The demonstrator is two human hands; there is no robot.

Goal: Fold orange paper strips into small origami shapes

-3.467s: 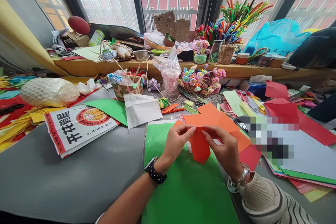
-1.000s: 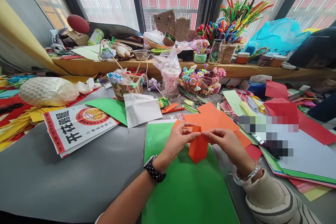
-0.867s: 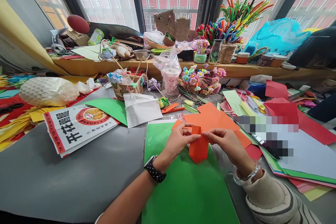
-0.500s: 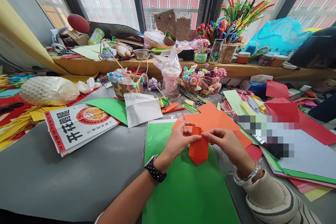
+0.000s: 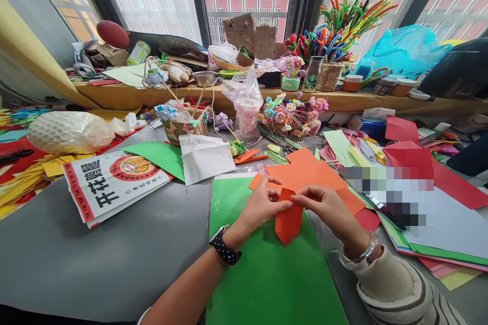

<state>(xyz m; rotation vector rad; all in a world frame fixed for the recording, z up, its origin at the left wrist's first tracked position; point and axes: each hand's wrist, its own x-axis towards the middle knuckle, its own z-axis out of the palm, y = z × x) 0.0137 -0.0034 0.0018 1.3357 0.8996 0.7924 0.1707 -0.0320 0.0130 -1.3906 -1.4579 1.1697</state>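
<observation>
A folded piece of orange paper (image 5: 288, 224), pointed at its lower end, is held up between my two hands. My left hand (image 5: 263, 203) pinches its upper left part between thumb and fingers. On the upper right edge, my right hand (image 5: 324, 205) grips the same paper with thumb and forefinger. Beneath both hands lies a green sheet (image 5: 267, 284) under a clear, shiny cover. Just behind the folded piece are flat orange paper sheets (image 5: 312, 170). My fingers hide part of the paper's upper end.
A printed paper bag (image 5: 114, 188) lies to the left on the grey table (image 5: 133, 259). Paper sheets (image 5: 453, 218) and a phone (image 5: 385, 210) are at the right. Behind stand a woven basket (image 5: 179, 132), a bagged cup (image 5: 247, 111) and fuzzy-stemmed flowers (image 5: 282, 114).
The folded orange paper has turned slightly between my fingers, its lower point dropping a little. Both hands keep their pinch in nearly the same place.
</observation>
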